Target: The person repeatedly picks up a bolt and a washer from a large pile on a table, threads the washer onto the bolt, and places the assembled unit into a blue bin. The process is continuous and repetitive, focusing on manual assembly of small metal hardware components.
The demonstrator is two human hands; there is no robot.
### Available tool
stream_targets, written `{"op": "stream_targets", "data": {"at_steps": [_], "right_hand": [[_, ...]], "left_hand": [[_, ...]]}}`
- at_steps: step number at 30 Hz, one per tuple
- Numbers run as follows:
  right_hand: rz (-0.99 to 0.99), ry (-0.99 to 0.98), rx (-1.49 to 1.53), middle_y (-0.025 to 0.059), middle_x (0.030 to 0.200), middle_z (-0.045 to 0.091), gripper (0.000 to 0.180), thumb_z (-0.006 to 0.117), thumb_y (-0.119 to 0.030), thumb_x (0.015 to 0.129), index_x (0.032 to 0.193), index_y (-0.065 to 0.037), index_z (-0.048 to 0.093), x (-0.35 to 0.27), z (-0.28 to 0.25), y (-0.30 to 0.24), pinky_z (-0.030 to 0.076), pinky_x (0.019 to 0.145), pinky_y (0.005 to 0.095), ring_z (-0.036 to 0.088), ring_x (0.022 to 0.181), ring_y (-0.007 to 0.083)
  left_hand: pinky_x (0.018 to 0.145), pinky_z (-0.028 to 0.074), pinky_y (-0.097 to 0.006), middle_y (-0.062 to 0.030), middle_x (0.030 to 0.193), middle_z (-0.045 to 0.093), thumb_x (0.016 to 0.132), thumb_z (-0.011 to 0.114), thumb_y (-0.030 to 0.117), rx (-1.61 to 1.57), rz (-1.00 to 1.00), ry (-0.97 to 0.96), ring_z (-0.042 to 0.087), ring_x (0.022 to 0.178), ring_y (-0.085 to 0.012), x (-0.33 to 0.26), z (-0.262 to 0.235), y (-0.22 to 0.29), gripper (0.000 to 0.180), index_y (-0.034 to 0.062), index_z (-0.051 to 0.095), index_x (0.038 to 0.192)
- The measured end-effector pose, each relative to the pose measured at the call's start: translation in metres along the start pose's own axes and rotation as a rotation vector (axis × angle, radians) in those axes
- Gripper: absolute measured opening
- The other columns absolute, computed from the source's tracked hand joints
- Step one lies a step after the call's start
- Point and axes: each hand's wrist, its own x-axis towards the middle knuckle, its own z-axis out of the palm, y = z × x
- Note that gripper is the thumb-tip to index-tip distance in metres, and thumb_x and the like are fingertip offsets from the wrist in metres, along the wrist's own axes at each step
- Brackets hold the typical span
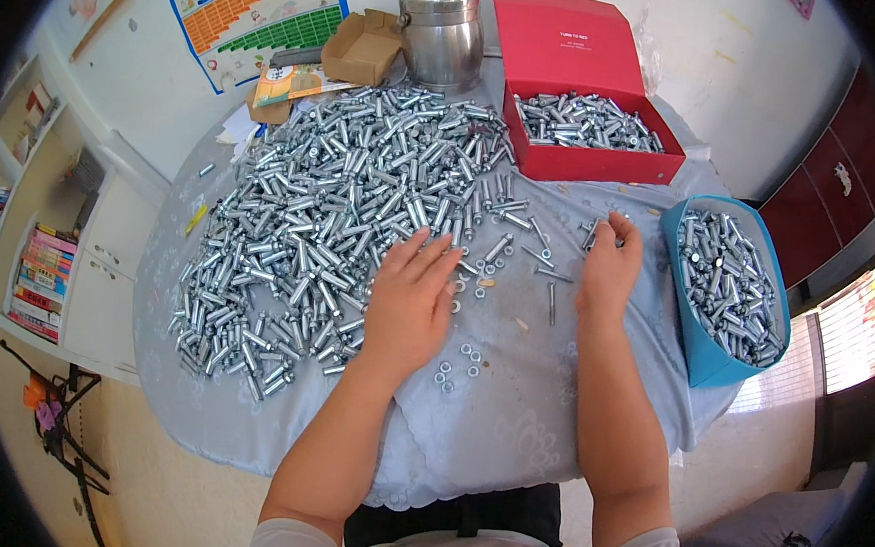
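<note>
A big heap of silver bolts with sleeves [343,187] covers the left and middle of the round table. My left hand [411,297] rests palm down at the heap's right edge, its fingers stretched out and slightly apart. To its right, my right hand [610,269] is curled, with a few silver bolts [589,231] showing at its fingers; the rest of its grip is hidden. Between the hands lie loose bolts [552,303] and several hex nuts [477,292]. Nearer me is another small group of nuts [467,350].
An open red box [599,165] of bolts stands at the back right. A blue fabric bin [706,340], full of bolts, is at the right edge. Behind the heap are a steel pot [442,38] and a cardboard box [361,46]. A grey-blue cloth [488,427] covers the table.
</note>
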Motion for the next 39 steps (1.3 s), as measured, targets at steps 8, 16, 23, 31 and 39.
{"op": "stream_targets", "data": {"at_steps": [8,16,23,31,39], "right_hand": [[-0.118,-0.021,-0.103,0.0194,0.122,0.054,0.036,0.061,-0.012,0.084,0.117,0.004,0.057,-0.004,0.003,-0.002,0.036,0.102,0.0368,0.050,0.116,0.0305],[-0.368,-0.019,-0.232,0.0168,0.115,0.056,0.029,0.062,-0.010,0.084,0.111,0.002,0.060,-0.017,0.001,-0.016,0.040,0.096,0.0360,0.053,0.109,0.0267],[0.090,-0.693,-0.034,0.0028,0.076,0.061,0.027,0.056,-0.027,0.096,0.093,-0.001,0.065,-0.050,0.007,-0.050,0.044,0.059,0.0268,0.053,0.064,0.0101],[0.029,-1.023,-0.127,0.0022,0.065,0.058,0.042,0.052,-0.035,0.099,0.077,0.000,0.061,-0.075,0.014,-0.038,0.041,0.053,0.0272,0.050,0.057,0.0104],[0.205,-1.028,-0.089,0.0021,0.063,0.055,0.038,0.052,-0.032,0.099,0.078,-0.001,0.058,-0.072,0.012,-0.041,0.038,0.046,0.0259,0.047,0.048,0.0098]], "left_hand": [[0.114,0.023,-0.049,-0.0092,0.125,0.056,0.084,0.059,0.009,0.137,0.052,-0.191,0.043,0.126,-0.0324,-0.001,0.008,0.005,0.042,0.0113,0.059,0.126],[0.094,0.040,-0.042,-0.0056,0.095,0.061,0.079,0.071,0.012,0.078,-0.146,0.004,0.054,0.096,-0.0265,0.001,0.002,0.006,0.023,0.0070,0.068,0.101],[0.069,0.051,-0.025,-0.0054,0.093,0.067,0.091,0.064,0.012,-1.087,-0.615,0.189,0.064,0.078,-0.0124,0.000,-0.001,-0.003,0.017,0.0001,0.064,0.103],[0.079,0.057,-0.031,-0.0113,0.098,0.068,0.090,0.059,0.001,-1.314,-0.616,0.117,0.067,0.086,-0.0184,0.000,-0.003,-0.002,0.015,-0.0016,0.062,0.104],[0.078,0.055,-0.028,-0.0100,0.098,0.068,0.090,0.061,0.000,-1.135,-0.551,0.053,0.066,0.087,-0.0159,-0.004,0.003,-0.002,0.019,-0.0025,0.062,0.108]]}}
